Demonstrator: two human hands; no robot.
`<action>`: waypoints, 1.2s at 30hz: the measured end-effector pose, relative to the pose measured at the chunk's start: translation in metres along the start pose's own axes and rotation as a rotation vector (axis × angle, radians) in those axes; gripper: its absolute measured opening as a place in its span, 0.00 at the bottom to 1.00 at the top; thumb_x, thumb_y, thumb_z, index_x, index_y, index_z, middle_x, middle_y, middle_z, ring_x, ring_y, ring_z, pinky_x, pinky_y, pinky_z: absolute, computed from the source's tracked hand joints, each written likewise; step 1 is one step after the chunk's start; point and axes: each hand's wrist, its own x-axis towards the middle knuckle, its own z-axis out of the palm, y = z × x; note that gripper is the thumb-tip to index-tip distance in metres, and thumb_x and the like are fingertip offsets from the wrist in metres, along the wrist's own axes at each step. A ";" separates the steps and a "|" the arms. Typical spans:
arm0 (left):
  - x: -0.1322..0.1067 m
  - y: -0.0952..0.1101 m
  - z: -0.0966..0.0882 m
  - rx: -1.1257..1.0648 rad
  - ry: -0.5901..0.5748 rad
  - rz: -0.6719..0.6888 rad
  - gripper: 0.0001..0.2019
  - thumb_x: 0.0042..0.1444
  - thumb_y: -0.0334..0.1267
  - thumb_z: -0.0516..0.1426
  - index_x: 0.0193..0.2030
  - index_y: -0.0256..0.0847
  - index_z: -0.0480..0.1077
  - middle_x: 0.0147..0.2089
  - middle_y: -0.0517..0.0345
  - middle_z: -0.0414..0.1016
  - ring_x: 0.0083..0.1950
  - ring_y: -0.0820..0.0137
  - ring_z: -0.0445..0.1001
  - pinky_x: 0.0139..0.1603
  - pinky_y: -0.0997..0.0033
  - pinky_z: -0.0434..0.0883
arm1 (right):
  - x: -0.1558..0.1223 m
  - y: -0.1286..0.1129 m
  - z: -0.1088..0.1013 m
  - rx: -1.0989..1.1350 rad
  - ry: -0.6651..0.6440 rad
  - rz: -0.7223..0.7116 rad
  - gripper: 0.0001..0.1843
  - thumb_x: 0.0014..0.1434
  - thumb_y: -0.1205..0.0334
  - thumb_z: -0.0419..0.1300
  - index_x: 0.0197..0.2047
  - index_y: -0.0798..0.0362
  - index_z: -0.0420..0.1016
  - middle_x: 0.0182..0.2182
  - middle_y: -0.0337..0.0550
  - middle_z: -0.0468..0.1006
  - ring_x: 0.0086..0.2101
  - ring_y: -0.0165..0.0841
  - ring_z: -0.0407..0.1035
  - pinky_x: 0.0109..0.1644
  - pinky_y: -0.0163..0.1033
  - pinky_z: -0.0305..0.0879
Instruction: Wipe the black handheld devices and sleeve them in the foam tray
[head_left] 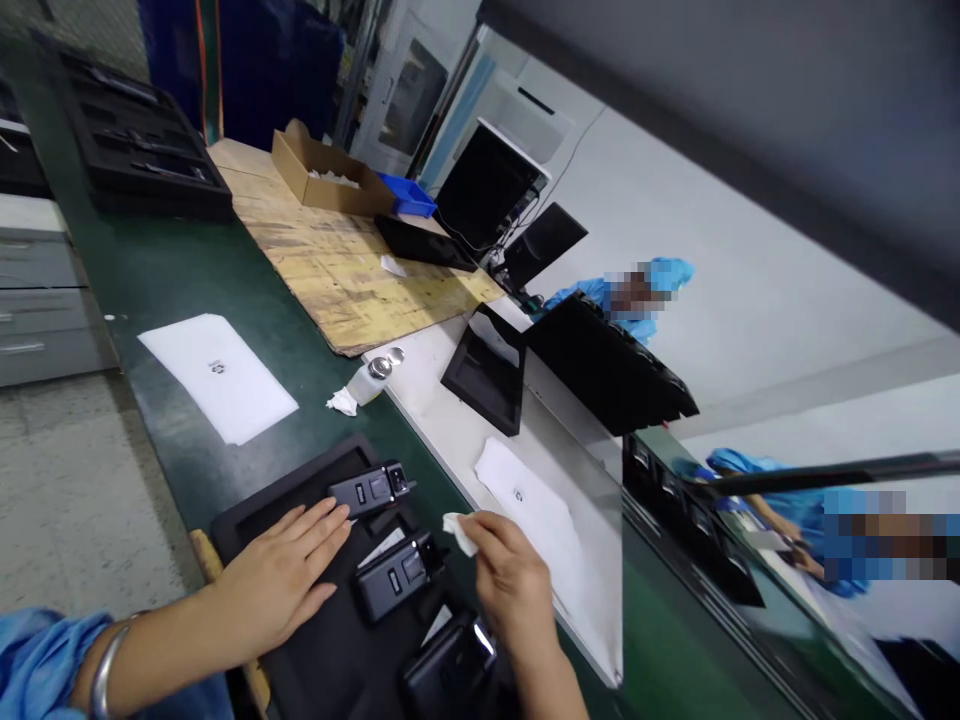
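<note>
Green bench [187, 270] at left; bottom-centre, a tray [285, 490] holds three devices [397, 575]. My open left fingers [319, 530] should steady the uppermost lightly; my right fingers [487, 538] pinch tissue [459, 533], best folded.

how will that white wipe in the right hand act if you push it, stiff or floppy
The white wipe is probably floppy, since it looks crumpled rather than flat. It is likely very light: it is small, and the right hand holds it in a simple pinch. It looks like tissue, so hard rubbing might tear it.
</note>
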 end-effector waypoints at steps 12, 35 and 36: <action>0.004 0.061 0.010 -0.228 -0.402 0.197 0.35 0.62 0.42 0.57 0.74 0.41 0.51 0.73 0.50 0.54 0.74 0.56 0.52 0.73 0.48 0.55 | -0.014 -0.024 0.026 -0.040 -0.088 -0.048 0.20 0.62 0.77 0.51 0.46 0.51 0.80 0.39 0.44 0.79 0.39 0.35 0.70 0.57 0.51 0.67; -0.006 0.100 0.025 -0.280 -0.311 0.490 0.37 0.62 0.41 0.59 0.74 0.41 0.49 0.73 0.51 0.56 0.75 0.60 0.52 0.76 0.55 0.46 | -0.102 -0.010 -0.042 -0.077 -0.011 0.138 0.20 0.64 0.76 0.50 0.46 0.48 0.80 0.41 0.43 0.78 0.42 0.34 0.72 0.57 0.50 0.67; -0.006 0.105 0.029 -0.270 -0.336 0.494 0.37 0.62 0.42 0.59 0.74 0.40 0.49 0.73 0.50 0.55 0.75 0.59 0.51 0.76 0.55 0.47 | -0.100 -0.012 -0.035 -0.081 -0.033 0.128 0.21 0.63 0.76 0.50 0.46 0.47 0.80 0.41 0.43 0.79 0.41 0.34 0.72 0.57 0.51 0.66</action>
